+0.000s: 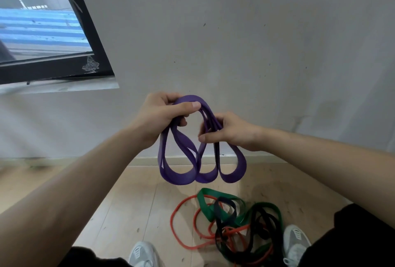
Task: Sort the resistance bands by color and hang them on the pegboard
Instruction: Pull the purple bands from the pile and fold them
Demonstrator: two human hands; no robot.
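Observation:
A purple resistance band (181, 168), folded into several hanging loops, is held up in front of the wall. My left hand (158, 117) grips its top fold, thumb over the band. My right hand (230, 131) pinches the strands on the right side. On the floor below lies a tangled pile: a thin red band (181, 243), a wide green band (206, 203) and black bands (252, 236) twisted together. No pegboard is in view.
A plain grey wall (256, 42) fills the background, with a black-framed window (94, 37) at the upper left. The wooden floor (132, 202) meets a pale baseboard. My two grey shoes (143, 254) flank the pile of bands.

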